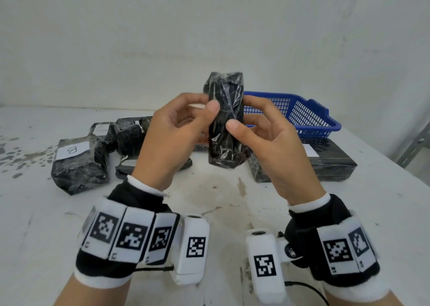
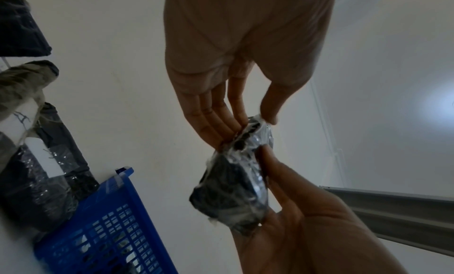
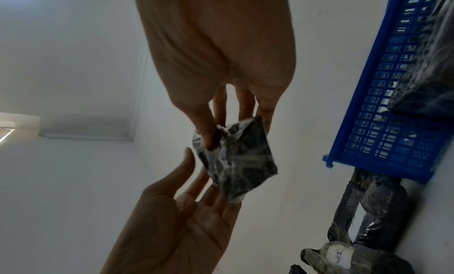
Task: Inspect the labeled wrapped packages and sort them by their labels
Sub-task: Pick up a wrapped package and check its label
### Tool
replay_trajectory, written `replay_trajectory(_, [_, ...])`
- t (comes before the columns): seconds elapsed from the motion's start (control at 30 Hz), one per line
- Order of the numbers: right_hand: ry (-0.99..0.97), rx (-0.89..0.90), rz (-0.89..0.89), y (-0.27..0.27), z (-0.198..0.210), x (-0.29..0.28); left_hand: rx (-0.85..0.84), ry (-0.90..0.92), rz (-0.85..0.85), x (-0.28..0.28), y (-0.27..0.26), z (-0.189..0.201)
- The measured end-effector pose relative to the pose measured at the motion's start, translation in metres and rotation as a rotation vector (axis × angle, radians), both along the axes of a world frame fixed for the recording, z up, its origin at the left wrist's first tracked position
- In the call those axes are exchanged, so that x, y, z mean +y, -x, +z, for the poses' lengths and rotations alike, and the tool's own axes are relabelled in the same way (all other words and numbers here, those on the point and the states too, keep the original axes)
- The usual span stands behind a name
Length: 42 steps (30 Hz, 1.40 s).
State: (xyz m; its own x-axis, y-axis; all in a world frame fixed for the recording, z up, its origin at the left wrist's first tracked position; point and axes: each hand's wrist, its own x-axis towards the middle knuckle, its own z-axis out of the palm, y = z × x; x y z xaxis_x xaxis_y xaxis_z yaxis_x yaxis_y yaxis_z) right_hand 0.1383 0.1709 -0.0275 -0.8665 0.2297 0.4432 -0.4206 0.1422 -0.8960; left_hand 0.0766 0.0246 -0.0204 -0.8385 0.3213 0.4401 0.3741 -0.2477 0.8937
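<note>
**Two hands on one black parcel**

Both of my hands hold a narrow black parcel (image 1: 225, 119) upright above the white table (image 1: 221, 203). My left hand (image 1: 172, 140) pinches its left edge between thumb and fingers; my right hand (image 1: 274, 140) pinches the right side, thumb on the front. No label shows on the face towards me. On the table to the left lies a parcel marked B (image 1: 76, 163) among other black parcels. Behind my right hand sit a blue basket (image 1: 309, 115) and a flat black box (image 1: 330, 161).
</note>
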Motion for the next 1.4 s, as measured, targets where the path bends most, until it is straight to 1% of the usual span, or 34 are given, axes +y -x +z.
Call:
replay_trajectory(0.1, [0.018, -0.012, -0.012, 0.000, 0.000, 0.001, 0.032, 0.035, -0.014, -0.002, 0.001, 0.001])
replay_trajectory(0.17, [0.007, -0.004, -0.021, 0.001, 0.000, 0.002, 0.021, 0.050, -0.041, -0.002, 0.000, 0.001])
replay_trajectory(0.27, [0.012, 0.024, -0.030, 0.001, 0.000, 0.000, 0.053, 0.046, -0.008, -0.001, 0.000, 0.001])
replay_trajectory(0.47, [-0.024, 0.134, -0.114, 0.003, -0.003, 0.000, 0.113, 0.063, -0.009, 0.000, -0.002, 0.000])
replay_trajectory(0.6, [-0.049, 0.173, -0.164, 0.006, -0.005, 0.000, 0.146, 0.078, -0.003, 0.002, -0.003, -0.001])
replay_trajectory(0.73, [-0.095, 0.164, -0.148, 0.005, -0.005, 0.002, 0.144, 0.052, -0.003, 0.001, -0.004, 0.000])
replay_trajectory(0.83, [-0.098, 0.148, -0.128, 0.001, -0.001, 0.001, 0.142, 0.052, -0.038, -0.002, -0.002, 0.001])
replay_trajectory(0.9, [-0.111, 0.157, -0.125, 0.000, 0.001, 0.001, 0.103, 0.021, -0.065, -0.003, -0.002, 0.000])
replay_trajectory(1.03, [-0.145, 0.160, -0.096, 0.000, 0.001, 0.003, 0.014, -0.047, -0.061, -0.003, -0.004, 0.001])
replay_trajectory(1.07, [-0.149, 0.158, -0.110, 0.000, 0.001, 0.003, -0.003, -0.058, -0.060, -0.003, -0.004, 0.001])
replay_trajectory(1.13, [-0.193, 0.138, -0.203, 0.000, 0.000, 0.004, -0.023, -0.078, -0.065, -0.003, -0.004, 0.002])
replay_trajectory(1.2, [-0.212, 0.136, -0.268, 0.000, -0.001, 0.004, 0.011, -0.050, -0.070, -0.002, -0.004, 0.001])
replay_trajectory(1.27, [-0.198, 0.163, -0.254, 0.000, -0.001, 0.004, 0.027, -0.031, -0.085, -0.001, -0.006, 0.002])
replay_trajectory(1.4, [-0.109, 0.138, -0.127, -0.002, 0.002, 0.002, 0.044, -0.031, -0.050, 0.001, -0.010, 0.004])
